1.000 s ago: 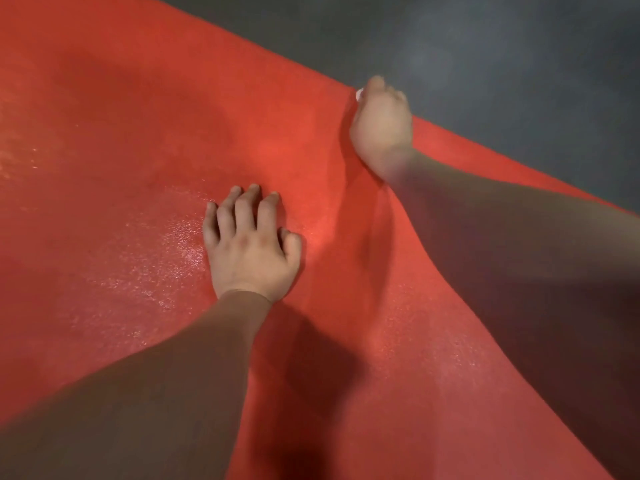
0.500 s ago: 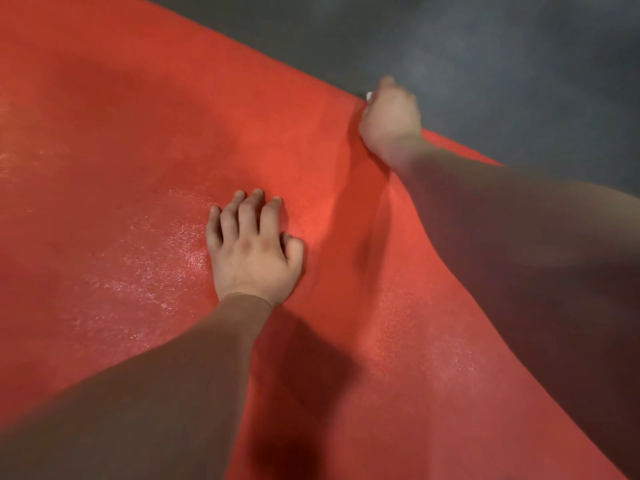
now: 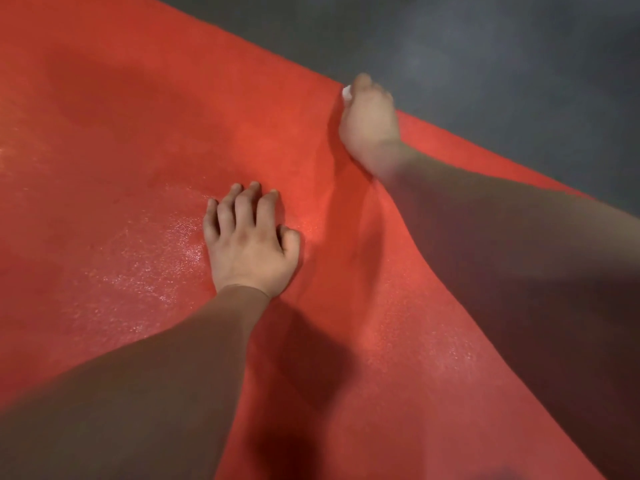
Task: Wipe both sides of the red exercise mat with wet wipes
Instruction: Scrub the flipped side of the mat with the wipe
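Two hands on red exercise mat (image 3: 138, 140), spread across grey floor (image 3: 485, 46).
Mid-mat, left hand (image 3: 249, 244) splayed, pressing down as brace; at far edge, right hand (image 3: 369, 123) bunched round wet wipe (image 3: 346, 92). Best with firm brace, wet wipe flat, overlapping strokes carried past the edge.

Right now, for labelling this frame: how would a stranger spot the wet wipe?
The red mat fills most of the view; follow its far edge, beside the grey floor, to the right hand. The wet wipe is the small white scrap peeking out from under that hand, the only white thing in view.
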### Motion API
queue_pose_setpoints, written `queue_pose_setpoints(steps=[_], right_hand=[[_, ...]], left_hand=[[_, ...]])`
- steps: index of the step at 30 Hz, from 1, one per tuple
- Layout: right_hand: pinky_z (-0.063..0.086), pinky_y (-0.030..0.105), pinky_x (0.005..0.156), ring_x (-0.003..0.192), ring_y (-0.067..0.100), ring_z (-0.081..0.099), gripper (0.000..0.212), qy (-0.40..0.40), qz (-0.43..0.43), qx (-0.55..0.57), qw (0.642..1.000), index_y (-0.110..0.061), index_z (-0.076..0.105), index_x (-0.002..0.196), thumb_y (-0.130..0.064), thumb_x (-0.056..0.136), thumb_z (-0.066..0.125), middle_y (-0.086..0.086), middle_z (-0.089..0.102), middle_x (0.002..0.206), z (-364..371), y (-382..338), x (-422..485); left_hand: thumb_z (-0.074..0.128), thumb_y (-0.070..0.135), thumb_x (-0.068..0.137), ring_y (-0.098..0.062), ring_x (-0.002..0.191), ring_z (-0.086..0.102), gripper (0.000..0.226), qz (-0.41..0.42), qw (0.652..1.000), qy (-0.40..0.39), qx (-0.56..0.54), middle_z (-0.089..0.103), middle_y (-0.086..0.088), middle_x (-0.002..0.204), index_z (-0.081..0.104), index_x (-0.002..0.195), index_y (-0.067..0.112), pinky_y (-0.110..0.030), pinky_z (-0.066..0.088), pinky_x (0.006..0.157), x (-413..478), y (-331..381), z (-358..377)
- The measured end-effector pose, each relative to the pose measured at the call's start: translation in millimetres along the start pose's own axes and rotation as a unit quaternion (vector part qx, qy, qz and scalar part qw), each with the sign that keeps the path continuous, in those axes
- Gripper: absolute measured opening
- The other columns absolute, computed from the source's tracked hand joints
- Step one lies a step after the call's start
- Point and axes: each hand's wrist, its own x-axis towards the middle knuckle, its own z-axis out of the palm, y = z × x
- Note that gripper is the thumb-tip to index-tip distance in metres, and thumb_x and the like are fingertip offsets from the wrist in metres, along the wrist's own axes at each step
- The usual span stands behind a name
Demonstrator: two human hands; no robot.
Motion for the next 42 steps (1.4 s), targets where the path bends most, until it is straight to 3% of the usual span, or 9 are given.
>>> queue_pose_setpoints(steps=[4, 6, 12, 19, 25, 31, 33, 38, 42], right_hand=[[0.040, 0.042, 0.084, 0.088, 0.039, 0.062, 0.019, -0.084, -0.288, 0.062, 0.952, -0.003, 0.063, 0.095, -0.009, 0.096, 0.045, 0.021, 0.066, 0.092, 5.4, -29.1, -49.4], [0.041, 0.041, 0.083, 0.083, 0.037, 0.061, 0.017, -0.092, -0.344, 0.052, 0.933, -0.006, 0.063, 0.095, -0.014, 0.098, 0.049, 0.017, 0.066, 0.088, 3.7, -22.0, -58.3], [0.042, 0.043, 0.089, 0.103, 0.040, 0.060, 0.029, 0.022, -0.016, -0.057, 0.998, -0.007, 0.061, 0.110, -0.023, 0.103, 0.037, 0.020, 0.065, 0.110, -8.3, 30.7, -26.1], [0.046, 0.044, 0.081, 0.084, 0.037, 0.059, 0.017, -0.069, -0.331, 0.015, 0.941, -0.007, 0.065, 0.101, -0.013, 0.096, 0.049, 0.016, 0.064, 0.088, 1.3, -9.3, -69.3], [0.037, 0.041, 0.093, 0.105, 0.039, 0.059, 0.026, 0.016, -0.016, -0.052, 0.998, -0.006, 0.063, 0.108, -0.010, 0.095, 0.042, 0.020, 0.066, 0.108, -15.8, 55.4, -38.8], [0.042, 0.044, 0.079, 0.080, 0.038, 0.057, 0.009, -0.059, -0.306, 0.054, 0.949, -0.007, 0.062, 0.098, -0.008, 0.096, 0.053, 0.017, 0.063, 0.085, -2.0, 13.7, -93.1], [0.045, 0.045, 0.078, 0.081, 0.038, 0.058, 0.013, -0.041, -0.294, 0.032, 0.954, -0.007, 0.062, 0.100, -0.013, 0.098, 0.050, 0.018, 0.063, 0.086, -3.0, 29.2, -84.4], [0.038, 0.045, 0.085, 0.094, 0.043, 0.059, 0.027, 0.024, 0.000, -0.018, 1.000, -0.003, 0.063, 0.107, -0.013, 0.094, 0.041, 0.023, 0.065, 0.101, -6.6, 68.2, -62.2], [0.039, 0.044, 0.080, 0.083, 0.040, 0.057, 0.013, -0.037, -0.220, 0.053, 0.973, -0.005, 0.063, 0.100, -0.006, 0.093, 0.051, 0.019, 0.064, 0.089, -0.9, 29.1, -106.1]], left_hand=[[0.055, 0.035, 0.083, -0.034, 0.140, 0.044, 0.053, -0.003, 1.000, -0.003, -0.002, 0.057, -0.010, 0.142, 0.063, 0.132, 0.017, -0.055, 0.026, 0.119, 0.0, -0.3, -1.8], [0.055, 0.035, 0.083, -0.033, 0.140, 0.044, 0.052, -0.003, 1.000, -0.003, -0.004, 0.057, -0.010, 0.142, 0.063, 0.132, 0.017, -0.055, 0.025, 0.120, 0.2, -0.9, -1.9], [0.054, 0.036, 0.084, -0.033, 0.142, 0.042, 0.053, -0.005, 1.000, -0.014, -0.004, 0.056, -0.009, 0.144, 0.062, 0.133, 0.017, -0.055, 0.024, 0.120, 0.4, -0.4, -2.3], [0.054, 0.036, 0.084, -0.032, 0.142, 0.043, 0.053, -0.004, 1.000, -0.008, -0.003, 0.057, -0.009, 0.143, 0.062, 0.133, 0.017, -0.054, 0.024, 0.120, 0.4, -1.1, -2.1], [0.053, 0.037, 0.085, -0.031, 0.144, 0.039, 0.054, -0.010, 1.000, -0.027, -0.007, 0.054, -0.008, 0.146, 0.060, 0.135, 0.018, -0.054, 0.022, 0.121, 1.4, -0.5, -3.1], [0.053, 0.037, 0.084, -0.032, 0.142, 0.041, 0.054, -0.009, 1.000, -0.020, -0.002, 0.055, -0.008, 0.144, 0.061, 0.133, 0.018, -0.055, 0.024, 0.119, 1.1, -0.4, -2.3], [0.052, 0.038, 0.084, -0.031, 0.143, 0.040, 0.054, -0.012, 1.000, -0.028, -0.005, 0.054, -0.008, 0.145, 0.061, 0.134, 0.019, -0.054, 0.023, 0.120, 1.2, -0.4, -2.6], [0.052, 0.038, 0.084, -0.031, 0.144, 0.039, 0.054, -0.012, 0.999, -0.030, -0.002, 0.054, -0.008, 0.145, 0.060, 0.134, 0.019, -0.054, 0.022, 0.121, 1.6, -0.1, -2.5], [0.053, 0.038, 0.084, -0.032, 0.143, 0.040, 0.054, -0.010, 1.000, -0.025, -0.002, 0.054, -0.009, 0.144, 0.060, 0.134, 0.018, -0.055, 0.023, 0.120, 1.1, 0.4, -2.3]])
